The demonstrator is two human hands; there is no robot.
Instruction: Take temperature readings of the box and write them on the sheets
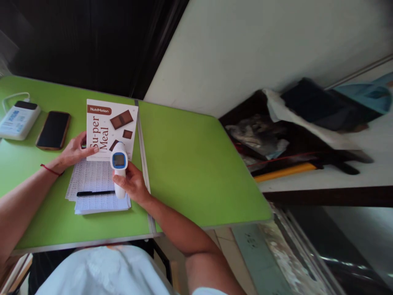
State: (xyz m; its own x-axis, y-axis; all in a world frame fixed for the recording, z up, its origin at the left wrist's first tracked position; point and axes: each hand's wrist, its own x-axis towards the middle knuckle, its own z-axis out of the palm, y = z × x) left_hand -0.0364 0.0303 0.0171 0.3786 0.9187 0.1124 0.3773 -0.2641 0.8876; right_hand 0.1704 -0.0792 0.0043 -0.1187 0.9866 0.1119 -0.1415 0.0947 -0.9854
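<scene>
Two hands [75, 150] [135, 184], one box [100, 119], one thermometer [119, 166], one pen [94, 193], one phone [53, 129], one white device [19, 122], one paper stack [92, 177]

Pen [95, 193] on papers [89, 176]; box [107, 130] behind

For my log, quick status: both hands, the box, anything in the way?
Left grip on box. Right grip holding thermometer, which partly hides box's lower right in view. Pen on papers close by.
</scene>
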